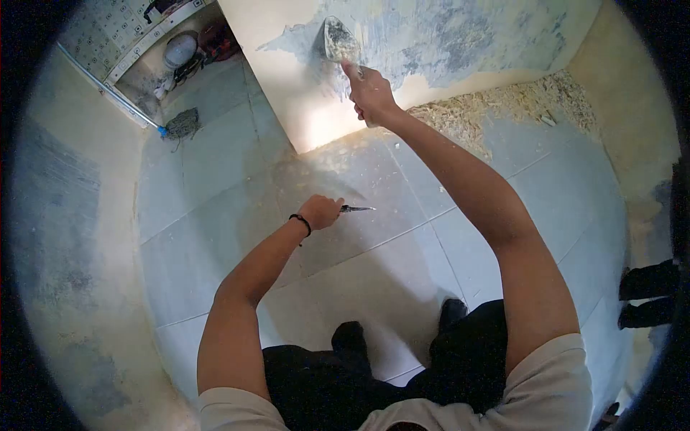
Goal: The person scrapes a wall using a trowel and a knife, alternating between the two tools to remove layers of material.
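My right hand (372, 97) is wrapped round the handle of a scraper with a wide, pale-smeared blade (339, 41). The blade lies against or very near the wall (269, 72), over a patch where the cream coat is gone and grey-blue shows. Lower and to the left, my left hand (320, 211), with a dark band at the wrist, is closed on a thin dark tool (357, 208) that points right above the floor. Whether that tool is a knife or a narrow scraper cannot be made out.
Pale scrapings (467, 118) lie along the wall's foot on the tiled floor (359, 258). A mop (183, 124) leans at the left, near a tiled shelf (154, 36) with items beneath. Another person's dark-clad legs (650, 281) stand at the right edge.
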{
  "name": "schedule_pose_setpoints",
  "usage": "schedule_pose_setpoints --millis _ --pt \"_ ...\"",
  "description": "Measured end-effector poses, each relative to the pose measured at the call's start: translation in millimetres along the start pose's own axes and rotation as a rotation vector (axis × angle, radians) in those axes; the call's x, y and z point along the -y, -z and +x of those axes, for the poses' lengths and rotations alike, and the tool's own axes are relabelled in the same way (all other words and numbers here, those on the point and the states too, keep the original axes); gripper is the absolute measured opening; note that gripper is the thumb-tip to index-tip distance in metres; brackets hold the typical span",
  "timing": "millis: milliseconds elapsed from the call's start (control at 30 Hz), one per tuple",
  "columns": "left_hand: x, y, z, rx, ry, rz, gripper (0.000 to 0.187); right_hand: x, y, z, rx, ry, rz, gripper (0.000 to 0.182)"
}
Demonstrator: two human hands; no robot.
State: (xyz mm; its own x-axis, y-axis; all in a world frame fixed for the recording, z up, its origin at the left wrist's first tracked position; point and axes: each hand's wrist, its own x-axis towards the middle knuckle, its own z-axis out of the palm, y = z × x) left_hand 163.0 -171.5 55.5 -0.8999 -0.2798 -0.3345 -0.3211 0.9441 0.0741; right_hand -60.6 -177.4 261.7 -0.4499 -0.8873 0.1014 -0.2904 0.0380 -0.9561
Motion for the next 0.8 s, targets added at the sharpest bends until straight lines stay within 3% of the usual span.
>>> schedule_pose_setpoints --millis 167,333,433,467,600,800 --pt "4 -5 4 -0.005 0.004 0.035 0.025 38 2 20 0.017 -0.005 0.182 0.064" --pt "10 -18 8 -0.047 -0.022 0.005 0.026 16 2 7 -0.062 0.031 -0.001 0.066" --pt "3 -8 4 0.004 0.004 -0.007 0.026 6 3 7 -0.003 -0.027 -0.035 0.066" --pt "5 -8 8 -0.015 -0.004 -0.003 0.026 12 2 12 -0.03 0.042 0.018 0.065" --pt "8 -19 6 -0.044 -0.024 0.001 0.025 48 -6 20 0.012 -0.049 0.395 0.061" --pt "0 -4 0 0.013 0.008 0.023 0.026 19 4 7 -0.043 -0.026 0.061 0.062"
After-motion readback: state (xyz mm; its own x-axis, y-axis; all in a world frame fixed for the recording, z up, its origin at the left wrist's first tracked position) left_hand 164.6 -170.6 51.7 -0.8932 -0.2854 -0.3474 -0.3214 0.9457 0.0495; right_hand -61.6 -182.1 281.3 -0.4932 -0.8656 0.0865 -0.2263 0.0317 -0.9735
